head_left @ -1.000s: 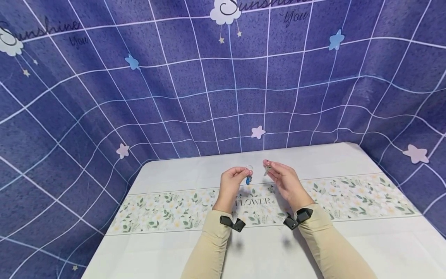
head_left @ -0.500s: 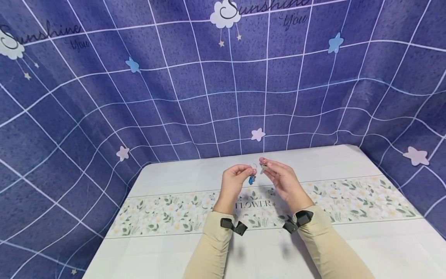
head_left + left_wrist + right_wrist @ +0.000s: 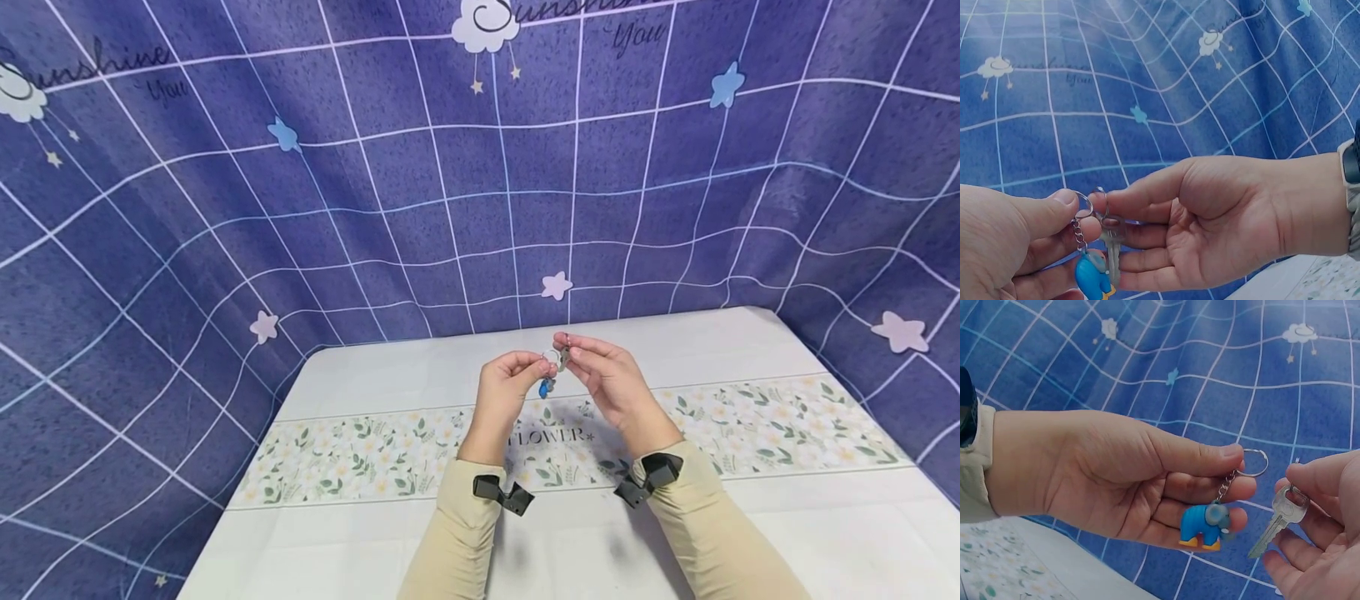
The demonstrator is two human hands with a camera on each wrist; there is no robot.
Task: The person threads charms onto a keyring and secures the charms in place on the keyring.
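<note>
My left hand (image 3: pixel 498 400) pinches a keychain's metal split ring (image 3: pixel 1265 464) between thumb and forefinger. A short chain links that ring to a blue elephant charm (image 3: pixel 1200 524) with a grey head and yellow feet, dangling beside the fingers. Opposite it, my right hand (image 3: pixel 611 385) pinches a small ring that bears a silver key (image 3: pixel 1287 509), which hangs with its blade slanting downward. In the right wrist view, the key and the split ring are a little apart. The left wrist view shows the key partly behind the elephant, so their spacing is unclear there.
Beneath both hands lies a white tabletop (image 3: pixel 352 550) crossed by a floral band (image 3: pixel 360 458) with the word FLOWER. A blue grid-patterned curtain (image 3: pixel 390 192) surrounds its back and sides. Black wrist cameras (image 3: pixel 501 493) sit on both beige sleeves (image 3: pixel 457 533).
My hands have come closer together. The left hand shifted slightly right with the elephant keychain, and the right hand moved left and slightly up with the key.
</note>
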